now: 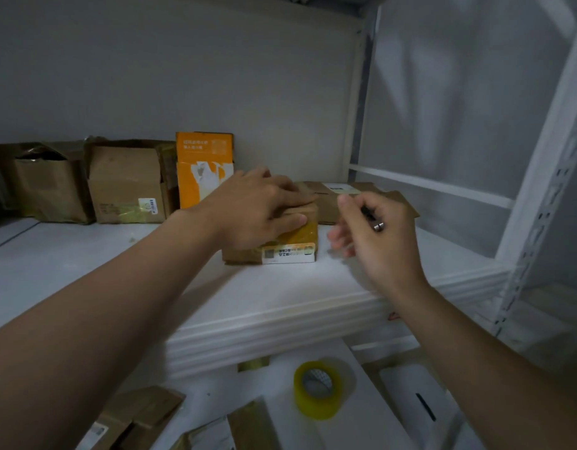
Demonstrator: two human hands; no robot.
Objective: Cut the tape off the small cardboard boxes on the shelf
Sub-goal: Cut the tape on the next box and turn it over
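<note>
- Under the left hand, a small taped cardboard box sits on the white shelf; the fingers lie nearly straight, pressing its top.
- Just right of it, the right hand pinches a slim dark tool, clear of the box.

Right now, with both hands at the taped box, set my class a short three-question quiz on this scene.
1. True or false: the left hand rests on top of the box.
2. What does the right hand hold? A scissors; B a thin tool; C nothing.
3. Fill the gap: the tape roll lies on the level ___ the shelf that bears the box.

Key: 1 true; 2 B; 3 below.
</note>
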